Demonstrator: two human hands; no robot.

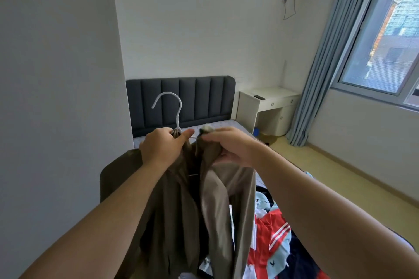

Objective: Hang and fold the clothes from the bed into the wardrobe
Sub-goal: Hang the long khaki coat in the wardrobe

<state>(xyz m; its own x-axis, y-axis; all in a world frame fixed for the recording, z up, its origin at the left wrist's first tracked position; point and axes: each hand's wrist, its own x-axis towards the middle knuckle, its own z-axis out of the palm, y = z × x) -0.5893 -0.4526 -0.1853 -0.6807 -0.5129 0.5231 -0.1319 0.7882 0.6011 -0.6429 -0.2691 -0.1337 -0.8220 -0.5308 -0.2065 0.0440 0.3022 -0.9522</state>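
A brown jacket [179, 215] hangs in front of me over the bed [217, 125], draped on a white hanger [175, 108] whose hook stands upright above my hands. My left hand [162, 146] grips the hanger's neck together with the jacket's collar. My right hand [231, 146] pinches the jacket's collar edge on the right side, just beside the left hand. Below and right, more clothes [272, 233] in red, white, light blue and dark blue lie on the bed. The hanger's arms are hidden inside the jacket.
A dark grey padded headboard [195, 97] stands against the far wall. A white desk [269, 106] sits right of the bed, with blue curtains [326, 63] and a window [385, 36] beyond. A grey wall panel [56, 97] fills the left side.
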